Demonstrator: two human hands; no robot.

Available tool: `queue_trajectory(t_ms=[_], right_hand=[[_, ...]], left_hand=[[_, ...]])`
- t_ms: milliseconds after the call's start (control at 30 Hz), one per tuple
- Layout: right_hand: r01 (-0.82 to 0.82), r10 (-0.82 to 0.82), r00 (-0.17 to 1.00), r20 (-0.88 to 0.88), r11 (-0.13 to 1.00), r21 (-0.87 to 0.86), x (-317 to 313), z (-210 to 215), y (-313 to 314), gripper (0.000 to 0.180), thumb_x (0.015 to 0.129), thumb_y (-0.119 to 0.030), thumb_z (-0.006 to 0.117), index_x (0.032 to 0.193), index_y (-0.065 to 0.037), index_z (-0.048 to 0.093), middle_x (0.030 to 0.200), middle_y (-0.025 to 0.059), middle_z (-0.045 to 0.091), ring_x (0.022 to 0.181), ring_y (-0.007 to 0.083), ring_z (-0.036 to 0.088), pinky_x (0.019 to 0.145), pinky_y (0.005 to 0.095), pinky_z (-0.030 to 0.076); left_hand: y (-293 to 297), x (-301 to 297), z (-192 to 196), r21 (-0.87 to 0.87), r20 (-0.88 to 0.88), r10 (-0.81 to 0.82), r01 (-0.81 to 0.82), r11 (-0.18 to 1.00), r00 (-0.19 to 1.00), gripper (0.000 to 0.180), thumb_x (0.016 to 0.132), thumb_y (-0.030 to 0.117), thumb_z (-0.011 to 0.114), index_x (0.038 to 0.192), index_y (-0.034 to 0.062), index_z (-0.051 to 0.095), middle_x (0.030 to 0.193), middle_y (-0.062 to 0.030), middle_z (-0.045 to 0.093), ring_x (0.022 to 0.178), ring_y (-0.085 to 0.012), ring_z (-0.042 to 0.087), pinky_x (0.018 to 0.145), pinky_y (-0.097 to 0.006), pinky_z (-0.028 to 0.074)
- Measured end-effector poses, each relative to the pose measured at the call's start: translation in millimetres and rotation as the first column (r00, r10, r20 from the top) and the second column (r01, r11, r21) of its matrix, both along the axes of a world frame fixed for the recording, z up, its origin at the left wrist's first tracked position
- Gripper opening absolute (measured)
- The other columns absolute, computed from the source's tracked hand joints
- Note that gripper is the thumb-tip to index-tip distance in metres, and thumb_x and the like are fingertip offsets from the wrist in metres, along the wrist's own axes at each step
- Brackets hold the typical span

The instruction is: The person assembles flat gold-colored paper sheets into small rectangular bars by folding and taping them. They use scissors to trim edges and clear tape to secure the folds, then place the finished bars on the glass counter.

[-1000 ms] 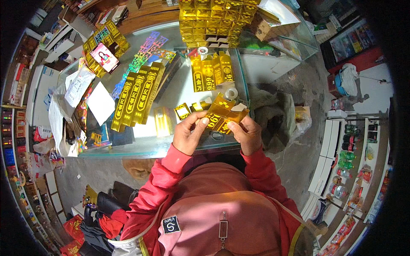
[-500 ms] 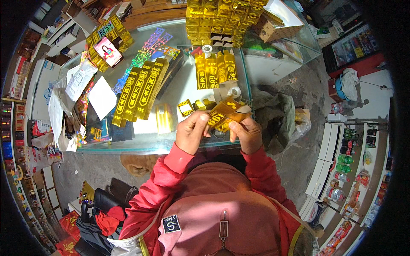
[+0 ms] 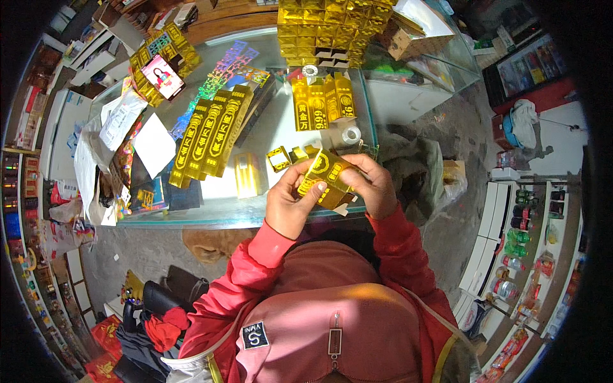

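Observation:
Between both hands, above the front edge of a glass counter (image 3: 220, 214), I hold a shiny gold cardboard box (image 3: 332, 171) with dark print. My left hand (image 3: 290, 199) pinches its left side, thumb on the near face. My right hand (image 3: 371, 185) grips its right side; some of those fingers are hidden behind it. A pale flap sticks out at the box's lower right. Just beyond the left fingers lie small gold pieces (image 3: 278, 159). Flat gold cartons (image 3: 211, 137) overlap to the left, and other gold boxes (image 3: 311, 105) stand beyond my hands.
A tall stack of gold boxes (image 3: 329, 29) rises at the back. A roll of clear tape (image 3: 350, 134) lies near my right hand. At left are a propped phone (image 3: 162, 78), a white sheet (image 3: 153, 145) and plastic bags (image 3: 96, 159). Shelves of bottles (image 3: 514, 236) stand at right.
The gold box has been turned in my hands, so a different printed face shows and its flap now points down to the right. My right hand has shifted slightly up and right.

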State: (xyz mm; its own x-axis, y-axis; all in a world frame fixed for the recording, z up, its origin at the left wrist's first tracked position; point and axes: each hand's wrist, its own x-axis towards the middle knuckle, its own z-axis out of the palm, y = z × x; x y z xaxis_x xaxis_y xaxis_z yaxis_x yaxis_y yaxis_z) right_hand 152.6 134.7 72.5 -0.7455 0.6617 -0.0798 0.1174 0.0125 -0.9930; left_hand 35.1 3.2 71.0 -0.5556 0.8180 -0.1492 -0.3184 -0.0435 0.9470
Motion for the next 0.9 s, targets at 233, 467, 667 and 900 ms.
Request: queue_trajectory(t_ms=[233, 467, 667, 900], right_hand=[[-0.106, 0.105, 0.994, 0.015, 0.978, 0.179, -2, 21, -17, 0.018, 0.082, -0.011, 0.067, 0.094, -0.002, 0.059, 0.083, 0.0060, 0.064, 0.076, 0.0092, 0.059, 0.068, 0.0265, 0.048], [-0.060, 0.065, 0.998, -0.016, 0.976, 0.208, -1, 33, -25, 0.018, 0.080, -0.011, 0.070, 0.090, -0.002, 0.059, 0.082, 0.0077, 0.065, 0.076, 0.0124, 0.062, 0.068, 0.0270, 0.049], [-0.020, 0.026, 0.999, -0.032, 0.982, 0.186, 1, 33, -23, 0.013, 0.083, -0.009, 0.066, 0.091, -0.001, 0.061, 0.082, 0.0076, 0.065, 0.076, 0.0117, 0.062, 0.068, 0.0263, 0.049], [-0.009, 0.017, 0.999, -0.031, 0.974, 0.228, 4, 33, -23, 0.011, 0.084, -0.008, 0.064, 0.091, 0.000, 0.062, 0.081, 0.0073, 0.065, 0.074, 0.0111, 0.061, 0.067, 0.0250, 0.048]], left_hand=[[-3, 2, 4, -0.001, -0.152, 0.000, -0.001, 1.000, 0.988, 0.025, 0.088, 0.008, 0.061, 0.112, 0.0000, 0.055, 0.100, -0.0043, 0.062, 0.091, -0.0087, 0.056, 0.080, -0.023, 0.045], [-6, 1, 13, 0.090, -0.262, 0.069, -0.047, 0.995, 0.963, 0.020, 0.087, 0.007, 0.061, 0.106, 0.0011, 0.058, 0.100, -0.0045, 0.059, 0.092, -0.0110, 0.054, 0.083, -0.024, 0.042], [-4, 4, 14, 0.119, -0.223, 0.074, -0.049, 0.992, 0.972, 0.021, 0.087, 0.005, 0.061, 0.107, 0.0014, 0.057, 0.101, -0.0044, 0.059, 0.092, -0.0106, 0.053, 0.083, -0.024, 0.042], [-6, 4, 16, 0.050, -0.245, 0.054, -0.043, 0.998, 0.968, 0.015, 0.089, 0.008, 0.059, 0.103, 0.0019, 0.059, 0.094, -0.0028, 0.061, 0.084, -0.0081, 0.054, 0.076, -0.021, 0.043]])
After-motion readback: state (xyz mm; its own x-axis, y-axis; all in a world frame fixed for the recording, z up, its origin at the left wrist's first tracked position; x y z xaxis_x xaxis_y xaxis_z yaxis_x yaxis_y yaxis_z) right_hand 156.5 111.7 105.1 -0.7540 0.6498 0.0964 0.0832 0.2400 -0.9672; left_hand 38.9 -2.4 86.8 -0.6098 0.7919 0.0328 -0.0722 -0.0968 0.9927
